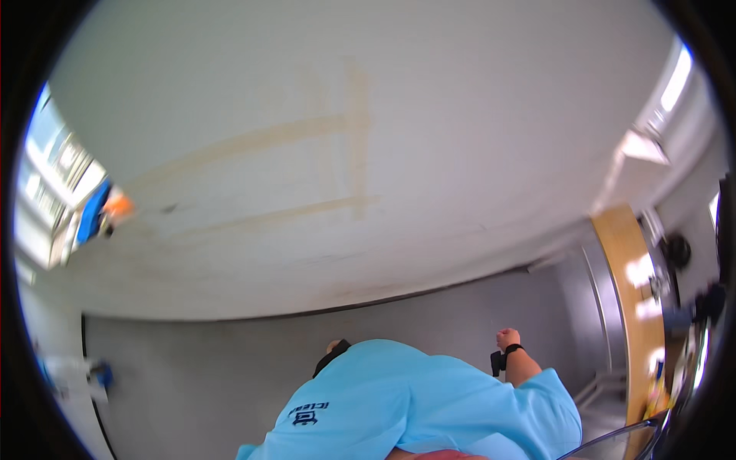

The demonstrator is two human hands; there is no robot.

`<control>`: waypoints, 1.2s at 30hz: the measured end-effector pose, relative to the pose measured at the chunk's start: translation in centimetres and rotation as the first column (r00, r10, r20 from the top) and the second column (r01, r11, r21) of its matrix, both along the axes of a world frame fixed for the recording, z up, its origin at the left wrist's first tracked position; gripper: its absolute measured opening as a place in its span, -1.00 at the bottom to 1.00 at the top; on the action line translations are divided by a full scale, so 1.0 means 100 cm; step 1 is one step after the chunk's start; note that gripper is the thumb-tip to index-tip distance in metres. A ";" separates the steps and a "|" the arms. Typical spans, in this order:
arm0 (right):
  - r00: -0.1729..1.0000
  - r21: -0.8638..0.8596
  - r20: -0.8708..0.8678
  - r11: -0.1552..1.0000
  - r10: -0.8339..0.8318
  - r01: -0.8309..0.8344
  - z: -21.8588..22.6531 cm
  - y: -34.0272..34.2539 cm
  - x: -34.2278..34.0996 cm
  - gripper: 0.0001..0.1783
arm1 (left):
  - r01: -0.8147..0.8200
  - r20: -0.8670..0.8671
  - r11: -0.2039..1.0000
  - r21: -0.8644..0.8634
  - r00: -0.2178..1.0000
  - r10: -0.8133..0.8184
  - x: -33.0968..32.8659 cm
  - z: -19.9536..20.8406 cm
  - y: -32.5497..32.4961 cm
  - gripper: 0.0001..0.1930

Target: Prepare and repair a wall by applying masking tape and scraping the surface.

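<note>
My right hand (507, 337) hangs over the grey floor at my right side, its fingers curled into a loose fist with nothing visible in them. A black band with a small black device (498, 361) sits at that wrist. Only a sliver of my left hand (333, 346) shows past the light blue shirt (399, 399). Something black (331, 357) covers its wrist, and its fingers are hidden. Neither hand touches anything I can make out.
A pale wall (268, 169) with tan streaks rises in front of me, meeting the grey floor (222, 360). To the right stands a wood-topped table (630, 268) with metal legs and things along it. Bright windows (57, 169) and a blurred blue object (93, 212) are at the left.
</note>
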State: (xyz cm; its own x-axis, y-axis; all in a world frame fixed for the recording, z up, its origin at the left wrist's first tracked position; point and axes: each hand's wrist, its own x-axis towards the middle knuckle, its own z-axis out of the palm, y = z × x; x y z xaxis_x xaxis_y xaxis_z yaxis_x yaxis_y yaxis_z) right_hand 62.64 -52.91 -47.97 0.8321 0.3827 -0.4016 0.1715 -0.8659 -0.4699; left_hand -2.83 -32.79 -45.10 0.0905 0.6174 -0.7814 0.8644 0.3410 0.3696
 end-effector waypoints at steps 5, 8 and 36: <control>0.831 0.050 -0.191 0.851 0.522 -0.523 0.093 0.184 -0.075 -0.78 | -0.204 0.001 0.969 0.141 0.979 0.206 0.024 0.009 -0.029 -0.67; 0.613 0.113 -0.171 0.634 0.771 -0.765 0.081 0.244 -0.134 -0.62 | -0.344 0.067 0.902 0.262 0.938 0.339 0.045 0.039 -0.017 -0.68; 0.886 0.528 0.352 0.846 -0.301 0.078 0.173 0.114 -0.096 -0.74 | -0.435 0.409 -0.147 0.888 0.895 -0.178 -0.138 0.493 0.245 -0.76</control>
